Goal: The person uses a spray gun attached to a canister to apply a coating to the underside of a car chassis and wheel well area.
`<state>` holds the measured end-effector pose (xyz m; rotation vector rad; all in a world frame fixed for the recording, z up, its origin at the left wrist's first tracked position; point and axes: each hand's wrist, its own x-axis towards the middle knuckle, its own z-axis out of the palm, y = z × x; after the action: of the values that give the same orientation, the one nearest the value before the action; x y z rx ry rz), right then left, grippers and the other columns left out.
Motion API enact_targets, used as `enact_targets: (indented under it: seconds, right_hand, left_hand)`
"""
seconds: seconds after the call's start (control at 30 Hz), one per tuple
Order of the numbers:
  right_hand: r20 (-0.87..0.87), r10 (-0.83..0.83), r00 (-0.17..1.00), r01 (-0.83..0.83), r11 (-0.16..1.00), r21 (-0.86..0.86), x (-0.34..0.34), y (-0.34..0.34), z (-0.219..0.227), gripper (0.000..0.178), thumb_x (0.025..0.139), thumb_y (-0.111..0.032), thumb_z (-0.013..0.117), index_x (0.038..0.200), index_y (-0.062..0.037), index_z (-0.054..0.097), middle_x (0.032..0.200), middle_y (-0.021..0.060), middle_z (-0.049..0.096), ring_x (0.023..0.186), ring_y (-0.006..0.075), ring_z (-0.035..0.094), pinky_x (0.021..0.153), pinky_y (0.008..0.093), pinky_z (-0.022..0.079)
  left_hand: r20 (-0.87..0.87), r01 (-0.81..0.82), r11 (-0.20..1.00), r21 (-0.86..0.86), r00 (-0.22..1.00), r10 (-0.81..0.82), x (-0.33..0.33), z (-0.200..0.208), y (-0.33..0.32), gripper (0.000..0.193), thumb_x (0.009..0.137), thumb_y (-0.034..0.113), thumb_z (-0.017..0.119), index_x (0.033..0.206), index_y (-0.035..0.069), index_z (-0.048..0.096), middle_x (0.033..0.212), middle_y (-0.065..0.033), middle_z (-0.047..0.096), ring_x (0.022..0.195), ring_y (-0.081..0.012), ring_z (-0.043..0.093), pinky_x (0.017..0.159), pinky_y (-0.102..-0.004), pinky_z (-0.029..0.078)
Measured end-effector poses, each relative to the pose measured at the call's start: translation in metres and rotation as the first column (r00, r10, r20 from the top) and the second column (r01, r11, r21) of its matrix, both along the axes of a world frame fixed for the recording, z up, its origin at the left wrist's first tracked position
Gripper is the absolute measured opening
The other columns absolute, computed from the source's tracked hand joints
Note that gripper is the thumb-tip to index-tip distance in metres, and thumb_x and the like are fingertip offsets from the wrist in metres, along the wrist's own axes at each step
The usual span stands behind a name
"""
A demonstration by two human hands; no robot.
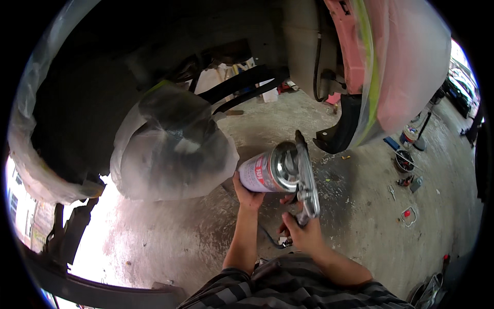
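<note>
My right hand [304,236] is wrapped round the handle of a metal spray gun [307,185], with its nozzle end pointing away from me. A silver-topped can [253,172] with a white and red label is fixed to the gun and lies tilted on its side to the left. My left hand [248,195] cups the can from below, near its bottom end. Just left of the can is a wheel hub area wrapped in cloudy plastic film [180,172]. A hose [268,238] shows below the gun, partly hidden by my right hand.
Plastic film with a yellow-green tape edge covers a pink body panel [352,56] at upper right. A black curved part [342,131] hangs below it. On the concrete floor [375,206] stand a bucket [404,160] and several small tools. A dark wheel arch [72,103] fills the upper left.
</note>
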<state>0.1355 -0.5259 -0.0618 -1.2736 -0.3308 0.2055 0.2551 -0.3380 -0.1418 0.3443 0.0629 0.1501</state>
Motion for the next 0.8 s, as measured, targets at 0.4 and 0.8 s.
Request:
enact_targets:
  seconds: [0.4, 0.8]
  right_hand:
    - [-0.136, -0.085, 0.987, 0.034, 0.940, -0.339, 0.078, 0.013, 0.064, 0.033, 0.090, -0.027, 0.064, 0.082, 0.0023, 0.051, 0.064, 0.0051, 0.052, 0.044, 0.0153, 0.057, 0.035, 0.0289, 0.040]
    - [0.004, -0.230, 0.973, 0.226, 0.951, -0.211, 0.042, 0.046, 0.031, 0.031, 0.091, -0.027, 0.063, 0.096, 0.0010, 0.050, 0.063, 0.0051, 0.056, 0.048, 0.0125, 0.059, 0.040, 0.0258, 0.044]
  left_hand:
    - [-0.202, 0.013, 0.999, -0.040, 0.979, -0.021, -0.013, -0.018, -0.006, 0.065, 0.090, 0.060, 0.031, 0.136, 0.014, 0.040, 0.136, -0.0119, 0.045, 0.124, -0.0353, 0.044, 0.097, -0.0552, 0.038]
    - [-0.155, 0.120, 0.992, -0.028, 0.980, -0.123, -0.017, -0.029, 0.013, 0.067, 0.090, 0.060, 0.030, 0.136, 0.012, 0.039, 0.135, -0.0134, 0.045, 0.123, -0.0370, 0.045, 0.099, -0.0545, 0.040]
